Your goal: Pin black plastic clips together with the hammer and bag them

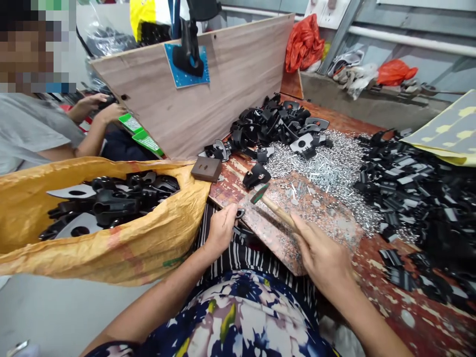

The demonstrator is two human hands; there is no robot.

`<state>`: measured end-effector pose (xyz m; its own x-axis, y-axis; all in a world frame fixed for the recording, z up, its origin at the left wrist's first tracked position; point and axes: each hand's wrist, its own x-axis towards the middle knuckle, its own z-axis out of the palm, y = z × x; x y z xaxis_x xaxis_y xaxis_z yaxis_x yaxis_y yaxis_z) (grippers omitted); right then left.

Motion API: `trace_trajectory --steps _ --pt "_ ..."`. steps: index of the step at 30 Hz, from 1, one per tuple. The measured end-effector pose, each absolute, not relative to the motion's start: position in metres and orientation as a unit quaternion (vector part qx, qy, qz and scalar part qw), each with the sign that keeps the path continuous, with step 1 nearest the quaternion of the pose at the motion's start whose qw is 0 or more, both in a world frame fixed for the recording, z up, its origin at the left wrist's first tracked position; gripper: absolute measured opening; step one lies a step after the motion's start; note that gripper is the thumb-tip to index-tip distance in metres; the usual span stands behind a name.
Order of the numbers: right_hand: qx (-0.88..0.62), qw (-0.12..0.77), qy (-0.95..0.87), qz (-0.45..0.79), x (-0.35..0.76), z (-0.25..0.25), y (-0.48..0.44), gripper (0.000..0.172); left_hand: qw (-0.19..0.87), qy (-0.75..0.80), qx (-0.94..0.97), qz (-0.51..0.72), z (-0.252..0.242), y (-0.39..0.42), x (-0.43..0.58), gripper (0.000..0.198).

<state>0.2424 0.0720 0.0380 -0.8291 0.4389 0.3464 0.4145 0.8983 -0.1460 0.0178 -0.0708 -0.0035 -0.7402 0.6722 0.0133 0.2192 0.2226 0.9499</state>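
Note:
My right hand (322, 250) is closed around the wooden handle of a small hammer (273, 206), whose dark head rests near the far left of a speckled stone slab (320, 220). My left hand (222, 229) is closed on a small black metal piece (240, 223) at the slab's near left edge. A few silver pins (297, 189) lie on the slab just beyond the hammer head. One black clip (256, 176) sits past the slab.
A yellow sack (122, 253) of assembled black parts stands at left. Heaps of black clips (277, 124) and black parts (420, 193) flank a spread of silver pins (334, 166). A wooden board (223, 94) stands behind. Another person (40, 129) works at far left.

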Motion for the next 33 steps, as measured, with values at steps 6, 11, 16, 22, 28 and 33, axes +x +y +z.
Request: trace_trajectory --steps 6,11,16,22,28,33 --pt "-0.206 0.233 -0.949 0.048 0.23 0.057 0.061 0.026 0.279 0.731 0.241 0.575 0.033 -0.084 0.033 0.047" --pt "-0.066 0.142 -0.943 0.293 0.222 0.062 0.041 0.043 0.383 0.7 0.286 0.53 0.044 -0.074 0.048 0.048" --pt "-0.149 0.133 -0.845 0.496 0.24 0.059 0.075 0.018 0.482 0.634 0.238 0.556 0.031 -0.066 0.051 0.059" --pt "-0.262 0.619 -0.486 0.559 0.293 0.121 0.194 0.019 0.521 0.594 0.216 0.573 0.019 -0.063 0.046 0.05" --pt "-0.236 0.44 -0.644 0.58 0.212 0.11 0.19 0.026 0.517 0.575 0.219 0.595 0.013 -0.059 0.048 0.044" --pt "-0.186 0.251 -0.914 0.258 0.1 0.069 0.147 0.034 0.537 0.562 0.229 0.586 0.014 -0.068 0.046 0.043"
